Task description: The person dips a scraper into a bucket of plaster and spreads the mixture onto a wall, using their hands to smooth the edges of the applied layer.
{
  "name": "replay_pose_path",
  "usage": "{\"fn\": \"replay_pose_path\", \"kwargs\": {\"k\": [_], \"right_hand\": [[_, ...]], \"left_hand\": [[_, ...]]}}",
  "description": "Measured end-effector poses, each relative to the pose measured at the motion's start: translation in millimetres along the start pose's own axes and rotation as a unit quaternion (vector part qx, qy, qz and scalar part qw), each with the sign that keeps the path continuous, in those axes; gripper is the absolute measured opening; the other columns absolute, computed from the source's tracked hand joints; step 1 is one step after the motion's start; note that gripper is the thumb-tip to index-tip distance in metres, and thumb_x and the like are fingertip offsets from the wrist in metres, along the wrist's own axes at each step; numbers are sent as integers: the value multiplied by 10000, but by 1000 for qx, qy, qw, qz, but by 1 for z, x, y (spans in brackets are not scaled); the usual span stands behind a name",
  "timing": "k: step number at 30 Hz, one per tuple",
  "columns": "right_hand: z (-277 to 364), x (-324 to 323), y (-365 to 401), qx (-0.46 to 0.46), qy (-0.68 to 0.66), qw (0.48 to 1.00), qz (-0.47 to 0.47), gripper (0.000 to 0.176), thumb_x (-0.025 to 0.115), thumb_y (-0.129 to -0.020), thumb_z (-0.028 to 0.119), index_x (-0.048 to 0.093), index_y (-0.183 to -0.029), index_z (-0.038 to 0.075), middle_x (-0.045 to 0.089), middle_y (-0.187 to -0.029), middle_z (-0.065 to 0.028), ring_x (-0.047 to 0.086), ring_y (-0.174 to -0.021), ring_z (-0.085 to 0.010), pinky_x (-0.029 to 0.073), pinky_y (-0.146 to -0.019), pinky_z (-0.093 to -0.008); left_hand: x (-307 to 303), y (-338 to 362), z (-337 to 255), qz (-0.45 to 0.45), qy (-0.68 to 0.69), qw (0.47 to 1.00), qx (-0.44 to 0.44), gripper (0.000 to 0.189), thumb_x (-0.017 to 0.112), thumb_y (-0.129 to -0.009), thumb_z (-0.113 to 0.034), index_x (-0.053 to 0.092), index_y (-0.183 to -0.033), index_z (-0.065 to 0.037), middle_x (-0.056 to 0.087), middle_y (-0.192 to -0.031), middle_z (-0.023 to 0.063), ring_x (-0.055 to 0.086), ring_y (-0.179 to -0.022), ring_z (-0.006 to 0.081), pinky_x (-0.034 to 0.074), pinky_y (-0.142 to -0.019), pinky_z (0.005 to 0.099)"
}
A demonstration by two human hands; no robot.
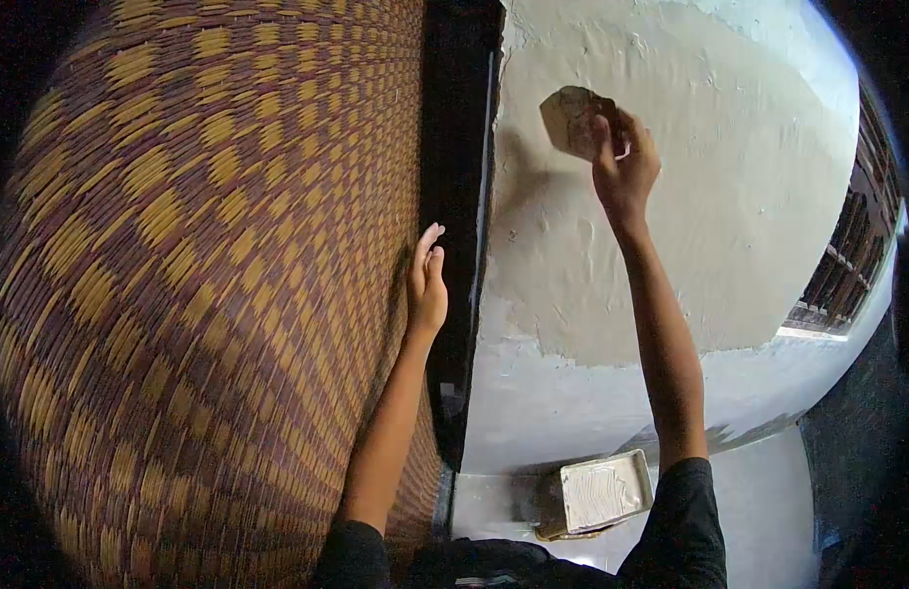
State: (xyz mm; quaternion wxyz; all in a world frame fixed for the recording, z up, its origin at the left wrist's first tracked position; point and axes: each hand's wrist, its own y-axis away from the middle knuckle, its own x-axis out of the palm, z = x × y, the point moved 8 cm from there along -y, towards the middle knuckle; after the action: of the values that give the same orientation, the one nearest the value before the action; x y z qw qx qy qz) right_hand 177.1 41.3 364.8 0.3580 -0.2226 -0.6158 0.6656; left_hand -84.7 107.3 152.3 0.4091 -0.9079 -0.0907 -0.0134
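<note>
My right hand (626, 175) is up in front of the wall, its fingers closed on a flat, angular brown scraper (564, 120) with pale smears on its face. Behind the scraper, a broad coat of beige putty (690, 226) covers most of the wall's upper part, with small ridges and lumps in it. A shadow falls on the putty to the left of the hand. My left hand (428, 293) is raised beside the dark upright post (459, 177), fingers stretched upward and holding nothing. It overlaps the edge of the woven panel (209, 255) in this view.
On the pale floor (769, 491) below stands a rectangular tub (647, 479) of creamy putty (602, 494). Bare whitish wall (562, 402) shows beneath the coat's ragged lower edge. A window with dark bars (847, 250) is at the right. The woven panel fills the left side.
</note>
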Motion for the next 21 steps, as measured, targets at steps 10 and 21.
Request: {"fn": "replay_pose_path", "kwargs": {"k": [10,21], "right_hand": [[-13,36,135,-95,-9,955,282,410,628,-676,-44,653,-1047,128,690,-909,-56,543,-811,-283,374,-757,-402],[-8,8,156,-52,1,983,179,260,657,-764,-3,675,-1008,85,629,-872,-129,530,-743,-292,406,-722,-387]], "left_hand": [[8,3,-2,12,17,1000,16,393,372,-1034,-182,445,-1380,-11,494,-1400,137,432,-1320,237,310,-1107,356],[17,9,2,13,26,1000,-2,394,366,-1029,-172,447,-1378,-8,494,-1396,135,432,-1319,232,304,-1110,351]]}}
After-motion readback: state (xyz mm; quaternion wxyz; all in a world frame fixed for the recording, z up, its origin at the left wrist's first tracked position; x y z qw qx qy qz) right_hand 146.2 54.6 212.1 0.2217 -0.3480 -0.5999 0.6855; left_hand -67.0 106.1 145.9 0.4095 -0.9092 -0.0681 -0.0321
